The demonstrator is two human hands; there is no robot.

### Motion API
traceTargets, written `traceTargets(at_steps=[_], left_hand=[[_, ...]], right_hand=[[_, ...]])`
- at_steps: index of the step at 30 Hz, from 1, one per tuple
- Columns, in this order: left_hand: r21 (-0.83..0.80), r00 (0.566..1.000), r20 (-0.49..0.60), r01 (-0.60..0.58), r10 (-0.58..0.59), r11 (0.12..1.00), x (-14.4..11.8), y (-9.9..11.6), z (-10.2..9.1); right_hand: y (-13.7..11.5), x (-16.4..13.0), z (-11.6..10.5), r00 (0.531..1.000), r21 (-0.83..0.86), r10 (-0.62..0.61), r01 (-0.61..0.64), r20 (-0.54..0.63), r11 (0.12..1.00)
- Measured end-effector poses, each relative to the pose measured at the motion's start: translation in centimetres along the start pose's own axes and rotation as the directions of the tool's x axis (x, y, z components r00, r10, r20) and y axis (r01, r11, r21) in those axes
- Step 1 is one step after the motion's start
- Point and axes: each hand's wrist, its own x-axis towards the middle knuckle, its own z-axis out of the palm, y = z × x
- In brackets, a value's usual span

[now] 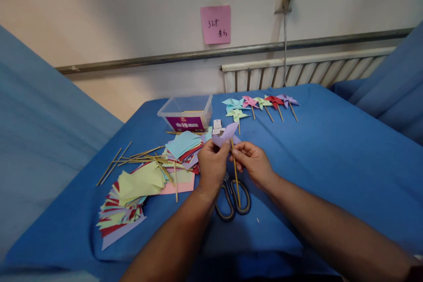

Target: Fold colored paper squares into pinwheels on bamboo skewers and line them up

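Observation:
Between my hands is a purple paper pinwheel [231, 130] on a thin wooden stick [235, 174]. My left hand [213, 163] is closed on the pinwheel's paper from the left. With thumb and fingers pinched, my right hand [253, 161] holds the stick near its top, just below the paper. The stick points down toward me, over black-handled scissors [243, 209] lying on the blue cloth. My fingers hide the join of stick and paper. To the left lies a stack of coloured paper pieces [185, 144], with another fanned pile of cut paper [142, 183] nearer me.
Loose wooden sticks [139, 157] lie at the left. A clear plastic box [187, 116] stands at the back beside small white boxes [217, 124]. Several finished pinwheels [262, 102] lie at the back right. Behind are a radiator [274, 72], a wall rail and blue curtains.

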Motion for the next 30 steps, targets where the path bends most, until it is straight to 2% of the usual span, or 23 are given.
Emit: traceTargets(at_steps=[12,30], left_hand=[[0.003,1.0,0.009,-0.012,0.012,1.0,-0.13,-0.36,-0.15],[0.025,0.999,-0.008,-0.033,0.033,0.999,-0.21,-0.08,-0.17]], right_hand=[[-0.15,-0.13,0.04,0.999,0.011,0.047,-0.046,-0.01,0.999],[0.05,-0.03,-0.14,1.0,0.015,0.007,-0.007,0.027,1.0]])
